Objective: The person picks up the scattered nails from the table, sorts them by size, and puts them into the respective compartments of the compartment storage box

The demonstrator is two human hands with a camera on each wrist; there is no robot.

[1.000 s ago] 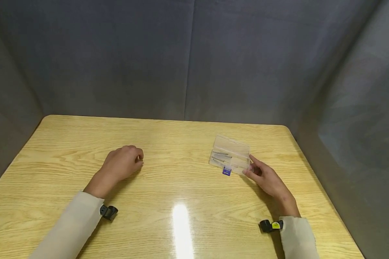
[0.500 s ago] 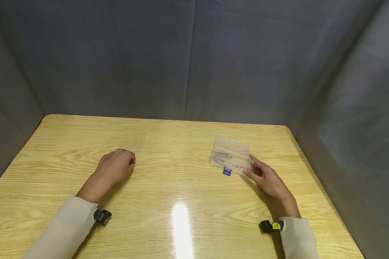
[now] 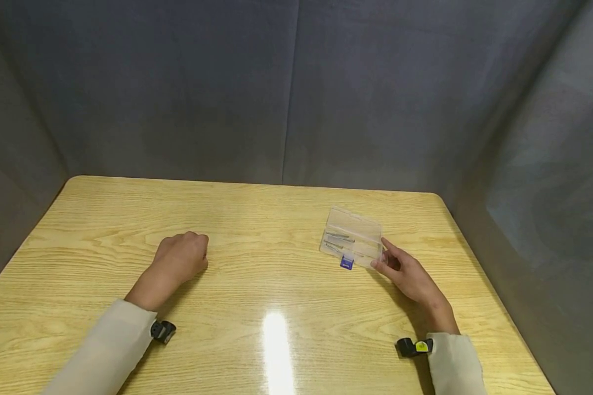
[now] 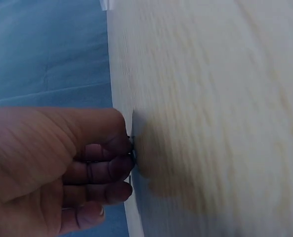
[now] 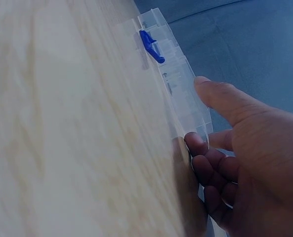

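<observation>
A clear plastic box [image 3: 367, 249] lies with its lid [image 3: 354, 222] raised on the right of the table; a blue latch [image 3: 347, 261] shows at its front. Several thin metal pieces like nails [image 3: 340, 237] lie in its left part. My right hand [image 3: 410, 271] grips the box's right end, thumb on one edge and fingertips at the other. Far to the left, my left hand [image 3: 182, 258] is low over the table, fingers curled and tips at the wood. At those tips in the left wrist view shows a small thin dark thing [image 4: 132, 148]; I cannot tell its kind.
The wooden table [image 3: 257, 236] has rounded far corners and ends at a grey cloth backdrop [image 3: 202, 99], which also rises along both sides. A light reflection [image 3: 277, 345] shines near the front. A wrist camera [image 3: 163, 331] sits at the left sleeve, another wrist camera [image 3: 407, 346] at the right.
My left hand has moved left and toward me, then slightly back to the right, its fingers now more tucked. My right hand and the box have stayed in place.
</observation>
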